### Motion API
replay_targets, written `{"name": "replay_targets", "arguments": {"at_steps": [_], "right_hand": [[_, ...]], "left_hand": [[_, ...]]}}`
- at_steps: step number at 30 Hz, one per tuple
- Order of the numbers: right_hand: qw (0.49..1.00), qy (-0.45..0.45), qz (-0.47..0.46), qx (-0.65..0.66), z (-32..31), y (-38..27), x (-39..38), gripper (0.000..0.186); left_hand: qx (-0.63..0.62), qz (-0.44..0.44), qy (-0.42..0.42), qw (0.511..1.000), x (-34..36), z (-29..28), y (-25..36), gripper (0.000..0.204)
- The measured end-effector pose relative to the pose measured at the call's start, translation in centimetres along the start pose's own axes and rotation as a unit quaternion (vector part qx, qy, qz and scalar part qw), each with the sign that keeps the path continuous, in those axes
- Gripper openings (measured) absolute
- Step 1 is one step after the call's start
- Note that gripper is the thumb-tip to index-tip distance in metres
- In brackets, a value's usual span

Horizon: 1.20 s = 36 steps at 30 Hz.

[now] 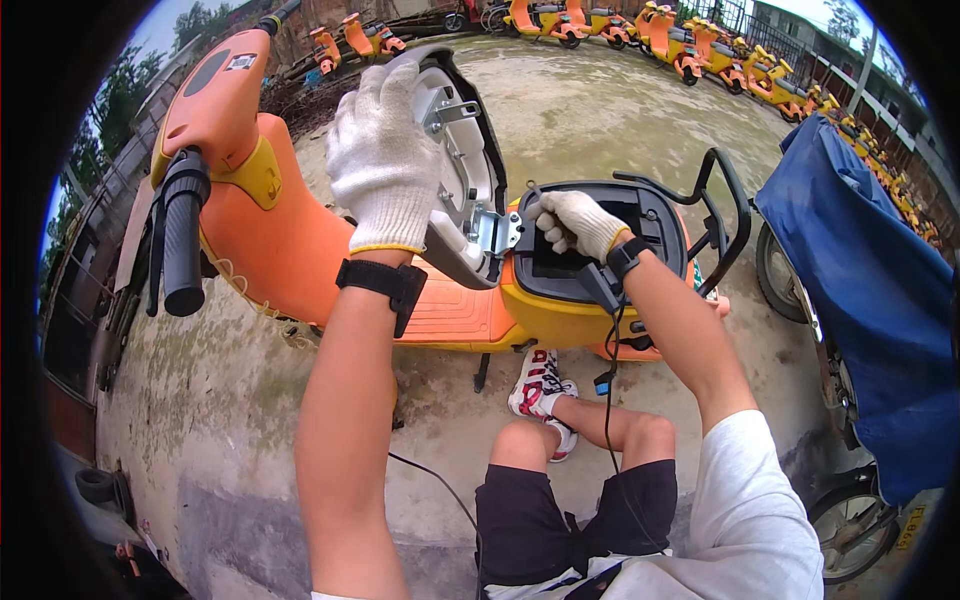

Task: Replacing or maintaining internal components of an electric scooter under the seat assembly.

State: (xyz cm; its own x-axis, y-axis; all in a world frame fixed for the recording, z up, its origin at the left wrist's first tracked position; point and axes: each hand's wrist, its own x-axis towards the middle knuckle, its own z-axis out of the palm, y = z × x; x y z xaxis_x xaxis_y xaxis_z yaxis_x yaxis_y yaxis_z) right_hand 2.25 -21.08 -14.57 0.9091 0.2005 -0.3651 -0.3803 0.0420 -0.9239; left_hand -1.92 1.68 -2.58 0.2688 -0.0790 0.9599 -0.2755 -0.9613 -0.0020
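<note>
A scooter seat [455, 150] stands tipped up on its hinge, its pale underside with metal brackets facing right. My left hand [382, 160], in a white knit glove, grips its left side with the fingers along the upper edge; the fingertips are partly hidden. The silvery hinge [496, 232] joins the seat to the front rim of the black storage compartment [660, 215]. Over that compartment, just right of the hinge, my gloved right hand [578, 222] is closed on a small wrench [533, 187]. Only the wrench's ring-shaped metal end shows above the fingers.
The orange and yellow scooter [270, 215] has its handlebar grip [184, 230] at left and a black rear rack [735, 205] at right. A blue cover [850, 300] drapes another vehicle at right. Black cables [612, 400] hang from my right wrist. Several scooters line the back.
</note>
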Motion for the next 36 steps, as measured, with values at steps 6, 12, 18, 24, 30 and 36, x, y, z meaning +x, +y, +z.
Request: {"name": "replay_targets", "arguments": {"at_steps": [6, 12, 18, 24, 30, 36], "right_hand": [[0.998, -0.007, 0.012, 0.061, 4.2, 4.5, -0.1, 0.025], [0.998, 0.067, 0.009, 0.005, 5.6, 5.5, 0.5, 0.028], [0.995, 0.045, 0.024, 0.082, 6.3, 5.5, 1.2, 0.025], [0.993, 0.006, 0.043, -0.113, 4.1, 4.2, 0.4, 0.025], [0.939, -0.005, 0.065, -0.338, -1.1, -0.7, 1.6, 0.036], [0.932, -0.07, 0.045, -0.353, -4.1, -2.6, 6.5, 0.034]], "left_hand": [[0.006, -0.007, -0.005, 1.0, 0.0, -0.3, 0.1, 0.05], [0.014, -0.004, 0.005, 1.0, -0.1, 0.2, -0.2, 0.047], [0.008, 0.006, 0.046, 0.999, 0.0, 0.6, -0.3, 0.044], [-0.006, -0.035, 0.057, 0.998, -0.3, 0.5, -0.2, 0.036], [0.018, -0.066, 0.023, 0.997, -0.4, 0.6, 0.0, 0.039], [0.021, -0.063, 0.029, 0.997, -0.6, 0.8, 0.0, 0.04]]}}
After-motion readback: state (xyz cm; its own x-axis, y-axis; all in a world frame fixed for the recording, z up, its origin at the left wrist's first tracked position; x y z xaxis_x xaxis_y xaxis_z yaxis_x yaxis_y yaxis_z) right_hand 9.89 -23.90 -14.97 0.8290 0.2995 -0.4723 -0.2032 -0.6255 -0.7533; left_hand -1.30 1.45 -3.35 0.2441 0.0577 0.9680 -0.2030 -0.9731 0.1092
